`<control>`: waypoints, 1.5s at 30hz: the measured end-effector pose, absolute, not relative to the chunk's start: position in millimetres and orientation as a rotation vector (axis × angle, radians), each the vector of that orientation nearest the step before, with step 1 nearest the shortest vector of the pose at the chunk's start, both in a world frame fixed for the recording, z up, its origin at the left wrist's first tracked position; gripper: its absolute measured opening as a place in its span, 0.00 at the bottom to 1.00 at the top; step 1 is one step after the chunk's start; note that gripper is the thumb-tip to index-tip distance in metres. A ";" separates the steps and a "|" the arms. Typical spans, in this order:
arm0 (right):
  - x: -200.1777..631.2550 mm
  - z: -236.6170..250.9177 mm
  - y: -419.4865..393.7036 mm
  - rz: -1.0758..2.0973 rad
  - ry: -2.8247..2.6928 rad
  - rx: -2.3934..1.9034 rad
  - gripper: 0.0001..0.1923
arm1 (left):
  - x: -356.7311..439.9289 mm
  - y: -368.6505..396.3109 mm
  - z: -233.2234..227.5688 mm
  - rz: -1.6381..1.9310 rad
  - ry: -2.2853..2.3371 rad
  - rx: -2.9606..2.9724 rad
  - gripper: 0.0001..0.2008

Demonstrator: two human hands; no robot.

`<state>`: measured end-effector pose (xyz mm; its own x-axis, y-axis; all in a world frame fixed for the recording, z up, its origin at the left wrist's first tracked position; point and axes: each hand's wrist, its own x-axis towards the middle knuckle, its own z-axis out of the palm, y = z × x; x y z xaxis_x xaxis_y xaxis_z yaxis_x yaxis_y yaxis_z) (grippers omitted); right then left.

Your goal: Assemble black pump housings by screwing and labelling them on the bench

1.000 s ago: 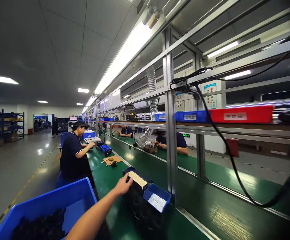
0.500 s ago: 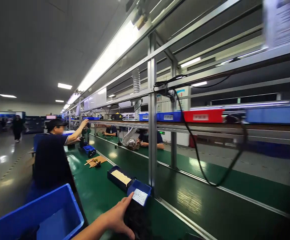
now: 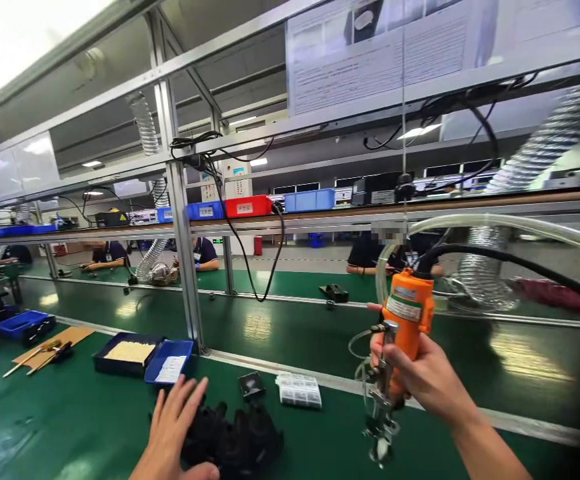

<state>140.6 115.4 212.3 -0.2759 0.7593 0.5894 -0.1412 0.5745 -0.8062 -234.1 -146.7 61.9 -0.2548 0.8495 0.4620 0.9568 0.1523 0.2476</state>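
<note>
At the lower right of the frame the right hand [image 3: 420, 380] is closing its fingers tightly around an orange power tool [image 3: 404, 327], holding it upright above the green table [image 3: 95, 413]; a black cable and a clear hose are running from the tool's top toward the right edge. A label is sitting on the tool's orange body, but its writing is too small to read. At the bottom centre the left hand [image 3: 173, 427] is resting with fingers spread wide on a pile of black parts [image 3: 235, 437] lying on the table, touching it without gripping it. Just above the pile, a small dark packet [image 3: 251, 385] and a stack of white printed labels [image 3: 299, 390] are lying side by side. To the left, a dark blue tray [image 3: 101, 363] is holding pale cream pieces, and a brighter blue bin [image 3: 183, 348] touching it is holding a white paper. On the shelf in the upper middle, a red bin [image 3: 247, 206] is standing between blue bins [image 3: 310, 199], each wearing a white tag with unreadable characters. A large printed sheet [image 3: 375, 57] is hanging at the top, its text blurred.
</note>
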 end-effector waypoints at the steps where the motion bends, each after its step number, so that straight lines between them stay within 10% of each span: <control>1: 149.3 215.2 114.2 0.948 -1.616 -0.575 0.43 | -220.1 -137.1 69.7 -0.732 -2.155 -1.896 0.59; 10: 182.5 237.0 81.7 1.064 -1.700 -0.559 0.52 | -102.9 -39.2 120.3 -0.507 -2.405 -2.244 0.59; 15: 171.7 237.8 80.5 0.993 -1.637 -0.556 0.48 | -62.4 -11.0 76.0 -0.880 -2.300 -2.603 0.61; 22: 154.5 234.7 81.1 0.897 -1.511 -0.512 0.46 | -42.8 27.1 6.7 -1.760 -1.743 -2.690 0.38; 35: 170.1 236.7 71.3 0.903 -1.473 -0.605 0.43 | -52.2 51.7 -24.9 -2.080 -2.513 -2.641 0.51; 45: 142.6 229.6 66.7 0.899 -1.410 -0.561 0.41 | -35.1 53.0 -34.3 -2.365 -2.166 -2.968 0.67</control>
